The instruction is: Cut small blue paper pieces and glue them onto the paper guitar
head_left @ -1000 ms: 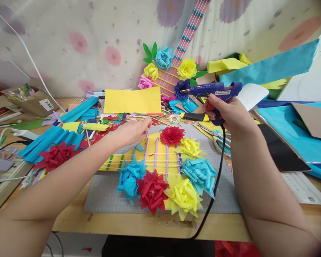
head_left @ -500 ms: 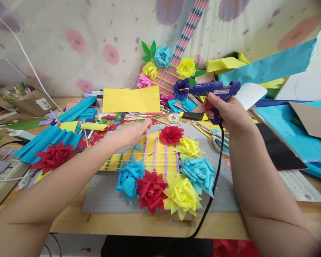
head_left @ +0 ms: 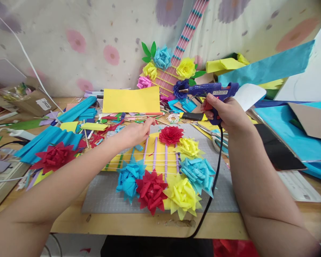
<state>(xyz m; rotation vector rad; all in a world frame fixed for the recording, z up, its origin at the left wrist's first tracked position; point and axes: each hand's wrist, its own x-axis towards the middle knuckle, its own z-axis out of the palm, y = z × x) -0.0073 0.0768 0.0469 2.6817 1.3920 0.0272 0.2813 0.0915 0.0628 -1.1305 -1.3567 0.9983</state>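
Along the near side, a gray cutting mat (head_left: 104, 196) is lying on the wooden table (head_left: 117, 222), and a yellow flower (head_left: 183, 196), a red flower (head_left: 152, 192) and a blue flower (head_left: 131, 180) are crowding the lower edge of a yellow paper guitar (head_left: 160, 148), which is lying flat on the mat. Purple strips are crossing its body, white strings are running lengthwise over them, green strips are banding the neck at left, and more flowers are edging the right end. The left forearm is slanting across the neck; the left hand (head_left: 137, 134) is hanging over the guitar's upper edge, its fingers curling downward and together, though I cannot tell whether they are pinching anything. The right hand (head_left: 227, 110) is gripping a blue glue gun (head_left: 204, 88), fingers wrapping the red trigger and thumb resting along the body. The nozzle is pointing left, above the mat; the gun's pale label is carrying print too small to read, and a black cord (head_left: 218, 167) is trailing down. Farther back, scissors (head_left: 216, 141) are lying open, a cardboard box (head_left: 21, 106) is wearing a label (head_left: 43, 104) whose characters are too unclear to read, and a pink guitar (head_left: 182, 42) is leaning by the flower-patterned backdrop (head_left: 93, 32).
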